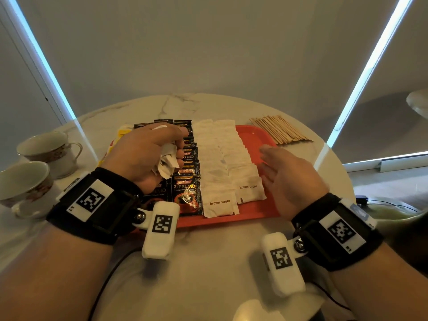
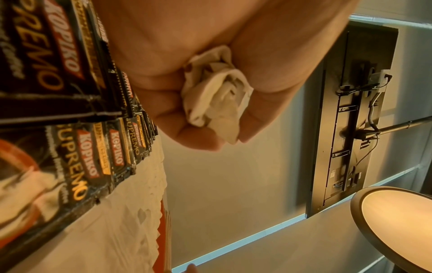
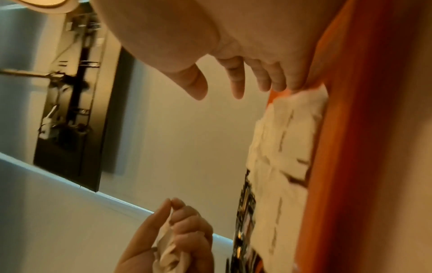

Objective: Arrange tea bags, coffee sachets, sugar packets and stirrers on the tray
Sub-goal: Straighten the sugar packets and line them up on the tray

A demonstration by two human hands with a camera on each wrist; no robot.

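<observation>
Two cups [image 1: 46,151] stand left of the tray [image 1: 254,135], where the left hand [image 1: 143,154] clutches crumpled paper [image 1: 166,163] above coffee sachets [image 1: 186,193], sugar packets [image 1: 220,205] lie mid-tray, the right hand [image 1: 289,177] hovers with fingers straight, and stirrers [image 1: 280,132] lie on the table beyond.

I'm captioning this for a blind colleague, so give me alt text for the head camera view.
Over a red tray on a round marble table, a left hand grips crumpled white paper while the open right hand hovers at the brown sugar packets. Kopiko coffee sachets lie beside them; wooden stirrers and two teacups sit off the tray.
</observation>
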